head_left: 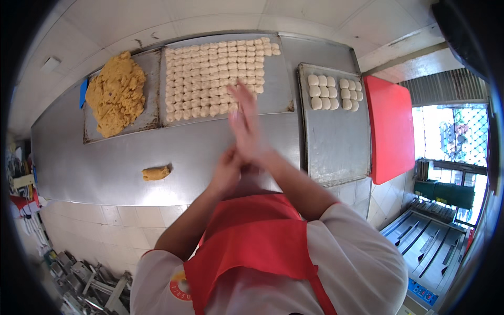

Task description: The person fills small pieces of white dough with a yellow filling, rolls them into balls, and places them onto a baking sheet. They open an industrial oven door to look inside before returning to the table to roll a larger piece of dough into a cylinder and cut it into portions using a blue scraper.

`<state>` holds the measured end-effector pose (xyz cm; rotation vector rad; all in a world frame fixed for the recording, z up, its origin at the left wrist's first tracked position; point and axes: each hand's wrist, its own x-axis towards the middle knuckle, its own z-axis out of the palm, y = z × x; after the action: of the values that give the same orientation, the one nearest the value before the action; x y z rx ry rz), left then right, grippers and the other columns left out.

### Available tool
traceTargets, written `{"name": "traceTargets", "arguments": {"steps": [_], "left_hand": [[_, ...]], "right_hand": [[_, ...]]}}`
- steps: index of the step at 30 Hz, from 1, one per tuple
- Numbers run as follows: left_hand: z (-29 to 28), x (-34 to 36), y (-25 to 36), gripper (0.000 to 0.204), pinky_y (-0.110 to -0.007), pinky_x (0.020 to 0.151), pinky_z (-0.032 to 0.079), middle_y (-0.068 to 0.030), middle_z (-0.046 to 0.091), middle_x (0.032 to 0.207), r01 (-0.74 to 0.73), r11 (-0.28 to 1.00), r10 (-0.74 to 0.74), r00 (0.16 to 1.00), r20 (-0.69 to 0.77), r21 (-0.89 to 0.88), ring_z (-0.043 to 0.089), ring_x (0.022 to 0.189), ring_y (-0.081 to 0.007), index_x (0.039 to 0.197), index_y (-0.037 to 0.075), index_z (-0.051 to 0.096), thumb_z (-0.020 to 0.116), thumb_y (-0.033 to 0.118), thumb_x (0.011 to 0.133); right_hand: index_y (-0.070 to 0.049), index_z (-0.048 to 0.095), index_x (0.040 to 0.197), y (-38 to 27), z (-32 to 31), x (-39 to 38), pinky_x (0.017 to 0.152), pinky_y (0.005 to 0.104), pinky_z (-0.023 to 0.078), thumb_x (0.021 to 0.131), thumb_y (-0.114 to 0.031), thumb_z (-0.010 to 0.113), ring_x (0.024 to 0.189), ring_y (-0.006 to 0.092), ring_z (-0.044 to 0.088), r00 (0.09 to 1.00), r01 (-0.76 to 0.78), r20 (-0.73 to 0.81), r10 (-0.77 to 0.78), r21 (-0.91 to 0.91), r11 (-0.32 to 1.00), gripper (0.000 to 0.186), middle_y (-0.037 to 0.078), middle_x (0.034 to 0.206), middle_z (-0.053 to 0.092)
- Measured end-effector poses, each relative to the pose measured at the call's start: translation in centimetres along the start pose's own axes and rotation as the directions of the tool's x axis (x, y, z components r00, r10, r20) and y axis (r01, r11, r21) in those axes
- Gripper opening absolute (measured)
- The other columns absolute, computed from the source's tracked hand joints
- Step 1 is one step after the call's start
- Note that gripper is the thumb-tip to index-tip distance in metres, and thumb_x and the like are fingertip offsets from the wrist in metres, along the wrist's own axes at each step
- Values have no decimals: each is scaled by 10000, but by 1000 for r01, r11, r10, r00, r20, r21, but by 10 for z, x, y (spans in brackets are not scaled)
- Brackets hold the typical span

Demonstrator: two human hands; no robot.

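My right hand (247, 126) is held up over the steel table (210, 137) with its fingers stretched out, somewhat smeared by motion. Against the heel of its palm sits my left hand (229, 169), fingers curled; whatever lies between the two is hidden. Beyond my hands, a tray holds many small pale dough balls (210, 79) packed in tight rows. To the left on the bare steel lies a short roll of orange-brown filling (156, 173). A large mound of the same-looking mass (118, 94) rests on a tray at the far left.
At right stands a baking tray (336, 142) with two groups of smooth, round dough pieces (323, 92). A red board or lid (391, 128) is beside it. A blue scraper-like piece (83, 93) shows behind the mound. Metal equipment (430, 252) stands at lower right.
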<state>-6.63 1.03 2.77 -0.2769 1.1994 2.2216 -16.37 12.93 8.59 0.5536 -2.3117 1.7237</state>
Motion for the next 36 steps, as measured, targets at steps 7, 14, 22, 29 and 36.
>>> {"name": "traceTargets", "arguments": {"steps": [7,14,22,29,36], "left_hand": [[2,-1,-20,244,-264,648,485,9,632,852,192,935,-168,980,-107,297,606,751,-66,1195,9,688,580,211,1111],[-49,-37,2,271,-305,849,576,-33,657,1031,1,984,38,977,-212,180,660,876,-130,1290,1,678,577,177,1111],[-88,-81,-16,306,-354,811,580,-67,667,966,-23,996,55,925,-377,89,707,856,-204,1236,21,671,631,291,1097],[-28,-41,-31,242,-359,866,557,-64,643,1047,-186,921,68,942,-330,-341,665,960,-191,1172,57,654,584,278,1102],[6,-18,-34,433,-370,1075,479,-80,638,1337,-25,927,-4,997,-76,-375,600,1216,-192,1488,26,564,539,210,1097]], "right_hand": [[-166,770,1126,144,-79,51,964,475,470,963,-157,700,1023,296,685,973,27,172,155,-748,663,177,61,1037,691],[-72,747,962,57,-80,-10,769,423,563,930,-218,762,822,287,731,938,-300,57,341,-356,885,150,112,918,744],[-109,725,1011,31,-45,-128,929,506,475,874,-314,824,990,320,687,862,-386,-19,507,-673,631,266,128,1113,702],[-123,666,1249,67,-8,-106,1072,592,381,921,-222,755,1201,395,558,987,155,113,-118,-872,465,354,175,1307,581],[-53,676,1267,-6,-26,-152,969,447,549,962,-136,760,1113,367,659,964,-235,66,259,-258,937,327,172,1186,655]]}}
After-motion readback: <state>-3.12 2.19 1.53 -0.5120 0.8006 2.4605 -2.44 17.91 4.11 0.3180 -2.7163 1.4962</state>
